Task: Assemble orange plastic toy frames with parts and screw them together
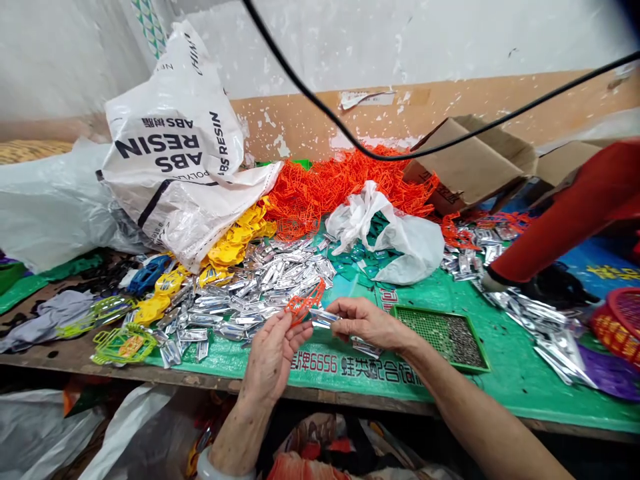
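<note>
My left hand point(269, 357) pinches an orange openwork plastic frame point(307, 300) between thumb and fingers, tilted up over the table. Close beside it, my right hand point(367, 323) grips a shiny silver metal piece point(323, 318), whose free end meets or nearly meets the frame; I cannot tell whether they touch. Behind both hands spreads a pile of similar silver pieces point(270, 277). A few more silver pieces point(365, 348) lie under my right hand. To its right sits a green tray point(434, 308) with small dark bits at one end.
At the back rises a heap of orange frames point(345, 183), beside a white resin sack point(175, 140) and yellow parts point(240, 233). A white plastic bag point(415, 247) covers green parts. Cardboard boxes point(470, 157), a red tube point(560, 213) and a red basket point(617, 323) stand right. A black cable point(320, 120) hangs across.
</note>
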Available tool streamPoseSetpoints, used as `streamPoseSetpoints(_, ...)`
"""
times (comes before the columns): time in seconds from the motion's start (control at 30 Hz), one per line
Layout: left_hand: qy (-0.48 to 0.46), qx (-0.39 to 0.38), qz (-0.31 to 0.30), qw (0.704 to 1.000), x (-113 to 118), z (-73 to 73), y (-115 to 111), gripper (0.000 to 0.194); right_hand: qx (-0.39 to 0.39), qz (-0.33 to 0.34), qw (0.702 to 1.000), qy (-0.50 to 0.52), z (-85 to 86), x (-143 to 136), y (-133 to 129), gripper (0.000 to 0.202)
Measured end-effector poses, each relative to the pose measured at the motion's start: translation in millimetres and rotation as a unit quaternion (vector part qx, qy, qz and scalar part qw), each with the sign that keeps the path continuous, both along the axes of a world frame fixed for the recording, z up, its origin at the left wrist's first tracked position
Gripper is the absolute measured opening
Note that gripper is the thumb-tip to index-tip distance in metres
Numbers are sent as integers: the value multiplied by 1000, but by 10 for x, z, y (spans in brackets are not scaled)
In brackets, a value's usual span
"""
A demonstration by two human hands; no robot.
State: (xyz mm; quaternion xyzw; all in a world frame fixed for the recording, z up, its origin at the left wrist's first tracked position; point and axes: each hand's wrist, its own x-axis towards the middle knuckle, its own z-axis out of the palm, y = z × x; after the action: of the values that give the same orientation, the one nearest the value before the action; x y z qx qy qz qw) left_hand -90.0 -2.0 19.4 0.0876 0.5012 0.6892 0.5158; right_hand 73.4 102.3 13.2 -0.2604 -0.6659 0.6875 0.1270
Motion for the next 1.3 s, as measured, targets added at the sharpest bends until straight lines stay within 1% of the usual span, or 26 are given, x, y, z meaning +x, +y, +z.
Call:
streamPoseSetpoints(0.17, 9, -7, 0, 1000, 46, -37, 13, 13, 30, -3, 1000, 3, -11, 20, 7, 18)
streamPoseSetpoints(0.3, 5, -9, -1, 1000, 62, -34, 25, 13, 53, -3, 999, 10, -21, 28, -2, 17)
streamPoseSetpoints(0.4, 8, -9, -10, 1000, 84, -22, 27, 15, 64, -4, 998, 13, -42, 30, -4, 16)
streamPoseSetpoints(0.5, 15, 1, -32, 999, 113, -16, 16, 20, 72, -12, 997, 18, -67, 29, 6, 14)
streamPoseSetpoints(0.6, 13, 12, -49, 999, 141, -25, 4, 24, 56, -22, 998, 31, -81, 25, 12, 14)
streamPoseSetpoints(0.73, 12, 14, -55, 998, 160, -59, -2, 26, 22, -43, 997, 61, -94, 3, 4, 20)
streamPoseSetpoints(0.83, 19, 12, -59, 998, 164, -88, -2, 25, -22, -84, 992, 91, -112, -27, -2, 24)
streamPoseSetpoints(0.93, 24, 18, -69, 997, 167, -108, -2, 23, -55, -126, 986, 92, -115, -45, 6, 23)
streamPoseSetpoints(1.13, 26, 21, -86, 996, 210, -111, 13, 18, -65, -166, 980, 83, -80, -46, 14, 21)
streamPoseSetpoints(1.3, 56, 22, -84, 995, 254, -158, 59, 23, -67, -179, 978, 85, -117, -113, -85, 23)
